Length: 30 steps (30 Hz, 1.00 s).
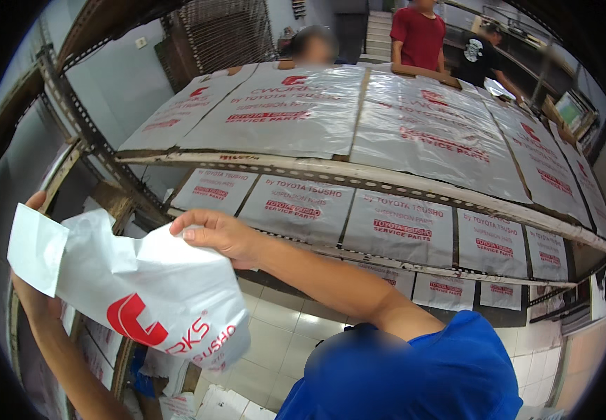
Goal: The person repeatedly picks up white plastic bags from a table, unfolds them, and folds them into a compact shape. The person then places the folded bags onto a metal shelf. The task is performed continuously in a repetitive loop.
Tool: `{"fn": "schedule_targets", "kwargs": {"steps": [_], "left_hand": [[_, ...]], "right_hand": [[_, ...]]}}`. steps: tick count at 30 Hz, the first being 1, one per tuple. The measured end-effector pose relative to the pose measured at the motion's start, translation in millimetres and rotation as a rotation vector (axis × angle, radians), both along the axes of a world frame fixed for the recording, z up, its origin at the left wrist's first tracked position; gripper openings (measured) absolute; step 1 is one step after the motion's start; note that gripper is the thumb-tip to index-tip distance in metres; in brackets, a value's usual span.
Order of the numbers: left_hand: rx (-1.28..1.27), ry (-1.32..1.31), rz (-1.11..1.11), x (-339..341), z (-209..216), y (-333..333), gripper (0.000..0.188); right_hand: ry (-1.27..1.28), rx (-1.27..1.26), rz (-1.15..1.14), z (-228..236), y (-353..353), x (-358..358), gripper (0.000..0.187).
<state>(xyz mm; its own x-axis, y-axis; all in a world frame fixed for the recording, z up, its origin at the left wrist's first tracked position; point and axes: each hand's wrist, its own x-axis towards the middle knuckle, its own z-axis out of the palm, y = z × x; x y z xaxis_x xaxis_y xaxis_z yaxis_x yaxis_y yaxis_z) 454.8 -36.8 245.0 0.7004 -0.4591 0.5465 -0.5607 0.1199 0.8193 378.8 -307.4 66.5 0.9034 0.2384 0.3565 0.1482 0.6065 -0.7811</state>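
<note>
A white plastic bag [170,280] with red printing hangs between my two hands at the left, its surface creased. My right hand [222,234] pinches its upper edge with thumb and fingers, the arm reaching across from a blue sleeve. At the bag's far left end my left hand [36,201] grips it; most of that hand is hidden, with only a fingertip and the wrist side showing. A white rectangular flap [36,248] covers that hand. Whether the flap belongs to the bag or is a separate sheet, I cannot tell.
A metal rack [359,171] holds several flat white printed bags [275,112] on stacked tiers in front of me. Another rack frame [72,105] rises at the left. Beyond stand a person in red [418,35], one in black [481,56], and another's head [315,47]. Tiled floor [275,315] lies below.
</note>
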Motion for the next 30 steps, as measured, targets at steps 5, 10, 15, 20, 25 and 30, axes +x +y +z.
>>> {"fn": "schedule_targets", "kwargs": {"steps": [5, 10, 15, 20, 25, 30], "left_hand": [[-0.301, 0.168, -0.190, 51, -4, 19, 0.045], [-0.203, 0.050, -0.196, 22, 6, -114, 0.037], [-0.245, 0.083, -0.233, -28, 19, -248, 0.036], [-0.305, 0.303, -0.406, -79, 43, -348, 0.032], [-0.115, 0.111, -0.434, -74, 27, -431, 0.039], [0.117, 0.180, -0.515, -88, 32, -490, 0.051]], "right_hand": [[-0.394, -0.573, -0.654, 82, -57, -103, 0.049], [-0.640, -0.902, -1.040, 130, -124, -191, 0.052], [-0.548, -0.820, -1.188, 173, -183, -262, 0.028], [-0.500, -1.030, -1.474, 197, -253, -305, 0.029], [-0.258, -1.154, -1.436, 197, -325, -326, 0.054], [-0.068, -1.254, -1.520, 178, -400, -329, 0.064]]}}
